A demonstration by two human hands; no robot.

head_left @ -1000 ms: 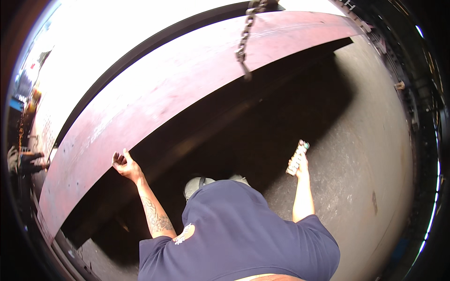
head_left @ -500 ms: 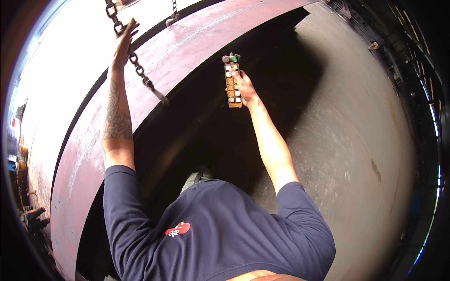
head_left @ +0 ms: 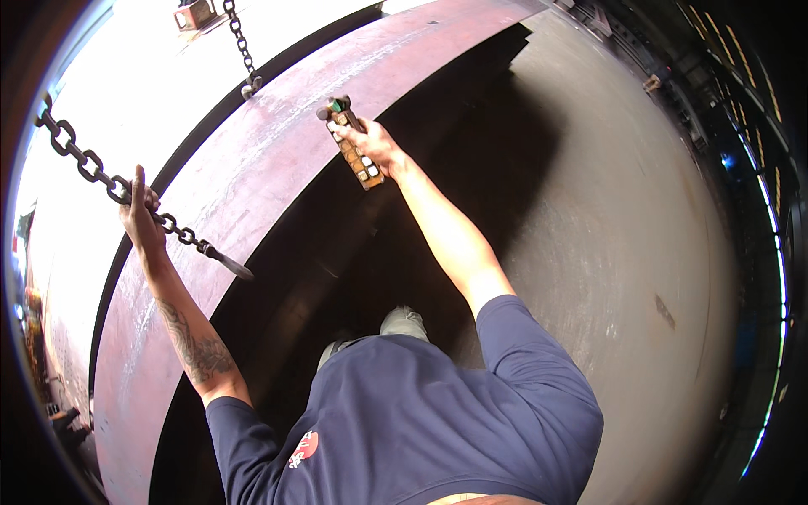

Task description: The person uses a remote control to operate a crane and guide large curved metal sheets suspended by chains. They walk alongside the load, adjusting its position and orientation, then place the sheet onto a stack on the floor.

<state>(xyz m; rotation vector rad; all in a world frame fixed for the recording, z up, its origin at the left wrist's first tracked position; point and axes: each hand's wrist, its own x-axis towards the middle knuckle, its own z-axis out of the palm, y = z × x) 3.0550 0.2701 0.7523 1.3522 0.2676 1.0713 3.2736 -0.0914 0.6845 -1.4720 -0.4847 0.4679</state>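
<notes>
A dark steel lifting chain [head_left: 82, 160] slants down from the upper left, and my left hand [head_left: 143, 217] is closed around it with one digit pointing up. Below that hand the chain ends in a metal hook-like fitting [head_left: 231, 264] against the edge of the reddish steel plate [head_left: 278, 160]. In my right hand [head_left: 380, 148] is a crane remote control [head_left: 357, 158], a long yellowish box with rows of pale square buttons and knobs at its top. My right fingers wrap its side, with part of the hand over the buttons.
A second chain [head_left: 240, 40] reaches the plate's far edge through another fitting [head_left: 252, 87]. Dark shadow falls beside the plate across the grey floor [head_left: 623, 252]. A small reddish block-like object [head_left: 195, 15] lies at the top left. Dark machinery or racking lines the far right.
My left hand has moved left and down, its fingers now curled round the chain. The remote in my right hand has shifted left and tilted. The view has moved, showing more of the second chain.
</notes>
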